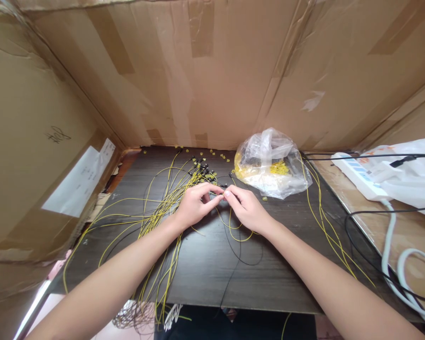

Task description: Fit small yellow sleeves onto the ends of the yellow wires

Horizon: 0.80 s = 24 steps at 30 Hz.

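Observation:
My left hand [198,203] and my right hand [246,208] meet fingertip to fingertip above the middle of the dark table, both closed in a pinch. A thin yellow and black wire [241,240] loops down from beneath the right fingers. Whatever sits between the left thumb and finger is too small and covered to make out. Just left of my hands lies a bundle of yellow and black wires [163,212]. Its black ends [203,169] gather beyond my fingers, among small yellow clip-like pieces [212,152].
A clear plastic bag [293,182] of yellow pieces stands at the back right. Farther right are a white power strip [361,179] and a thick pale cable [387,241]. Cardboard walls [226,94] enclose the table [205,274]. Loose wires [322,217] lie right of my arm.

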Available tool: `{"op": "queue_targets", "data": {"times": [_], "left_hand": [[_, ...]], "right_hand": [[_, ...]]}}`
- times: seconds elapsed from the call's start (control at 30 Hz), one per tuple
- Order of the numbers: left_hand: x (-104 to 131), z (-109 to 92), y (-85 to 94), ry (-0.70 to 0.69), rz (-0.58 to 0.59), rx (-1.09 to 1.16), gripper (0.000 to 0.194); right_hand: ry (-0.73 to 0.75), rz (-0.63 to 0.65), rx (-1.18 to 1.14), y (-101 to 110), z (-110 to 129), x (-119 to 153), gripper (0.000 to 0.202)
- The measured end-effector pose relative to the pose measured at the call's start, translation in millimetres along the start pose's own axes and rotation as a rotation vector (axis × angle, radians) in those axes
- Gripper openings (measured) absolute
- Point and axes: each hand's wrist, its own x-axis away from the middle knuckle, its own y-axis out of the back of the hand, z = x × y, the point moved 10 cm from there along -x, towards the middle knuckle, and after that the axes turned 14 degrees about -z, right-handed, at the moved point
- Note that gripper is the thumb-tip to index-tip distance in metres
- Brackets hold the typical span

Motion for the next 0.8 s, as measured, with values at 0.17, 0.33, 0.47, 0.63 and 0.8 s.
{"op": "queue_targets", "data": {"times": [0.17,0.33,0.47,0.63,0.8], "left_hand": [[-0.2,-4.5,-0.4,-0.03,0.01,0.002,0.009],[-1.4,-1.7,1.1,-0.008,-0.018,-0.006,0.008],[-1.3,-0.3,1.7,-0.006,-0.024,0.0,0.008],[-0.9,-2.0,1.8,-0.017,-0.022,0.011,0.008],[-0.9,-3.6,0.9,-0.025,-0.017,0.006,0.007]], "right_hand": [[0.006,0.014,0.033,-2.4,-0.9,0.7,0.038],[0.018,-0.005,0.037,-0.2,0.5,0.4,0.023],[0.0,-0.016,0.005,1.7,0.7,0.6,0.016],[-0.027,0.001,-0.043,1.4,0.9,0.5,0.019],[-0.024,0.014,-0.052,0.7,1.1,0.5,0.022]]}}
